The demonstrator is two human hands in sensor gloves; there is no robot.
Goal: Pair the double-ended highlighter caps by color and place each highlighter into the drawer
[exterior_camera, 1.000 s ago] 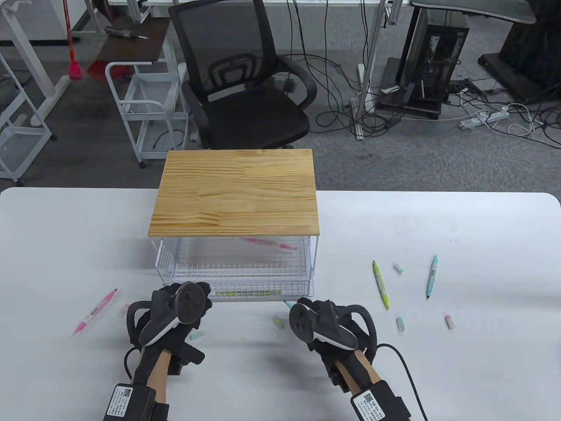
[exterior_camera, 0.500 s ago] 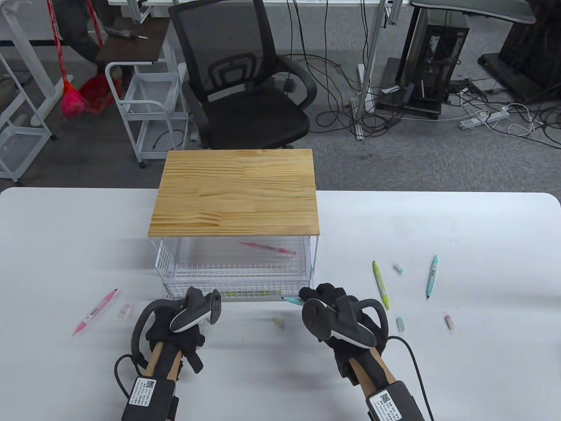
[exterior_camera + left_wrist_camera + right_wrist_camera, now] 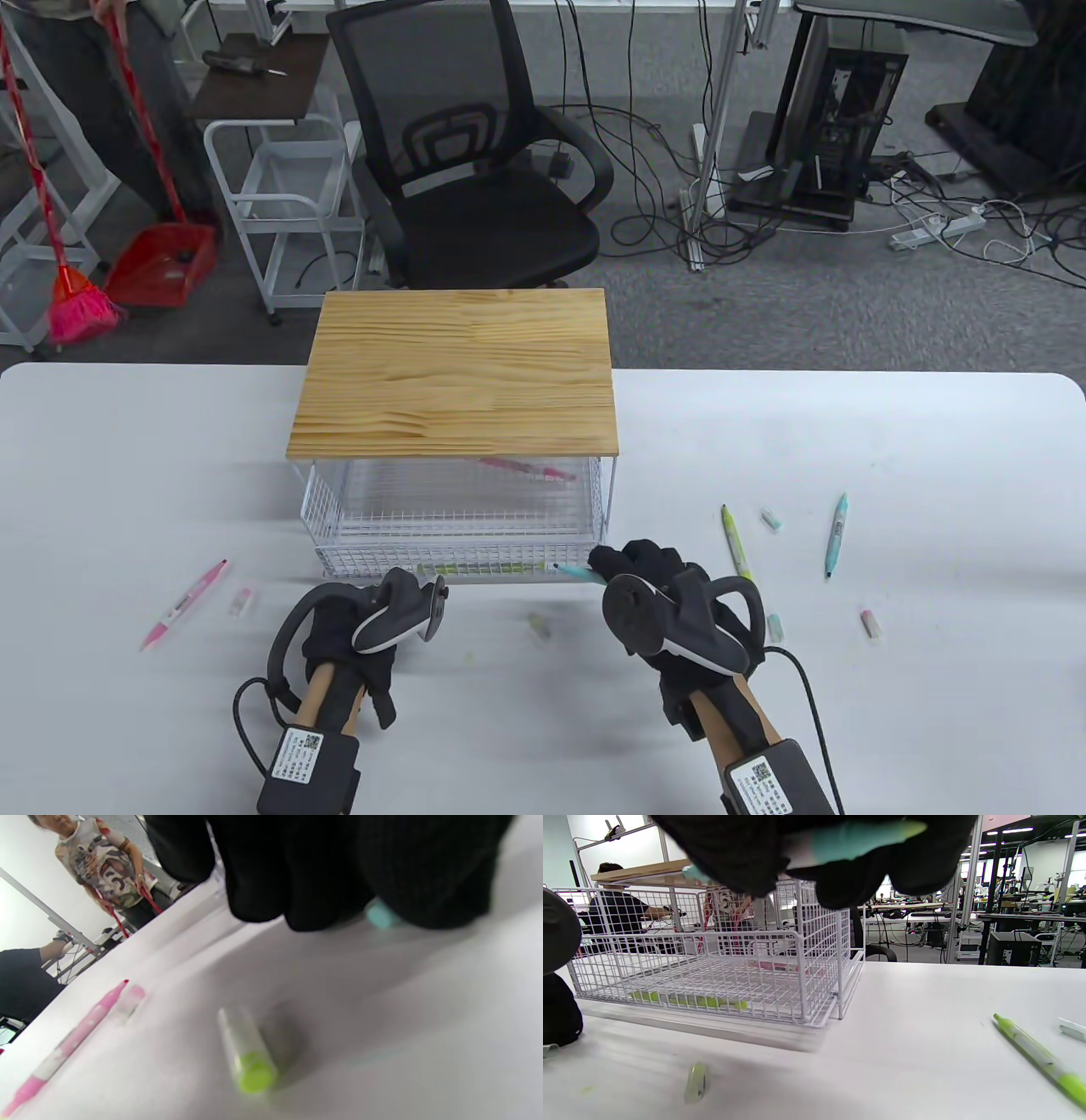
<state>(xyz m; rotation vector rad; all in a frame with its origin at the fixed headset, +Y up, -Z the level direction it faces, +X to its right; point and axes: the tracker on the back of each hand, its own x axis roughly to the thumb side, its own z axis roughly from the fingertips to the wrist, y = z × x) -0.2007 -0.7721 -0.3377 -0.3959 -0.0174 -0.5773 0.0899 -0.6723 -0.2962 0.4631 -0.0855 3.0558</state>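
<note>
Two gloved hands at the wire drawer

Right hand (image 3: 649, 577) grips a teal highlighter (image 3: 577, 573) just beside the drawer (image 3: 458, 564), which holds green and pink highlighters; left hand (image 3: 356, 615) curls around a teal cap (image 3: 382, 916) above the desk (image 3: 891, 722)

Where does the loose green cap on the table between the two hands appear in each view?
Table view: green cap at lower centre, between the hands.
Left wrist view: lower centre, under the fingers.
Right wrist view: bottom left.
Shared landmark: wire drawer, behind the cap; not in left wrist view.
</note>
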